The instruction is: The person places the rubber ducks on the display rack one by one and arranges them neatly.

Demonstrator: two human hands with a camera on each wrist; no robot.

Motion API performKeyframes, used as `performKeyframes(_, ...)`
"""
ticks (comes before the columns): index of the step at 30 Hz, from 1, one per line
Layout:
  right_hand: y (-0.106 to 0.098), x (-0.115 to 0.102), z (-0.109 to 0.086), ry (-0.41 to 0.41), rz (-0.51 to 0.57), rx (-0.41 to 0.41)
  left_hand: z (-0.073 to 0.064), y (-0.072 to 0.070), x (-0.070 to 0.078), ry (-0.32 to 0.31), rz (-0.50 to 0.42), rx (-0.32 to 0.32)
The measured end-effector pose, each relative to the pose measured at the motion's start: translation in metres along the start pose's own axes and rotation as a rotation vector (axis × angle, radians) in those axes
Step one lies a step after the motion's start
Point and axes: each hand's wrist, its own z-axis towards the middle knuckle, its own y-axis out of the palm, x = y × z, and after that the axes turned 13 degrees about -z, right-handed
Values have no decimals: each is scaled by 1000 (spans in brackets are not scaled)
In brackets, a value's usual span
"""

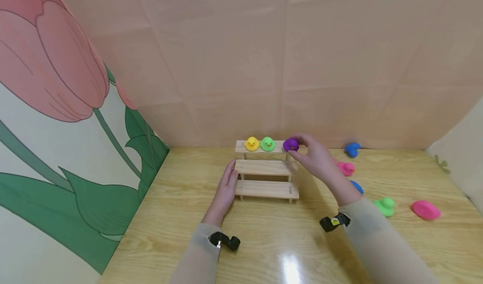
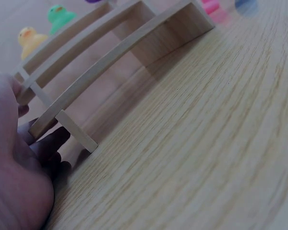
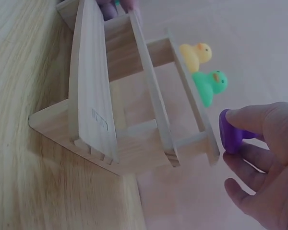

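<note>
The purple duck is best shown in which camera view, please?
The right wrist view: the purple duck is largest there, pinched by the right hand. The head view shows it small; the left wrist view, only a sliver at the top edge.

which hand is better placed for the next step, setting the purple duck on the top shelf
Probably the right hand: it pinches the purple duck near the top shelf, while the left hand touches the wooden rack lower down.
</note>
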Motion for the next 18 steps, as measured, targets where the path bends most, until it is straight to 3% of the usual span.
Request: performKeyframes(18, 16, 4, 19, -16, -9, -26, 1, 1, 1, -11, -3, 9)
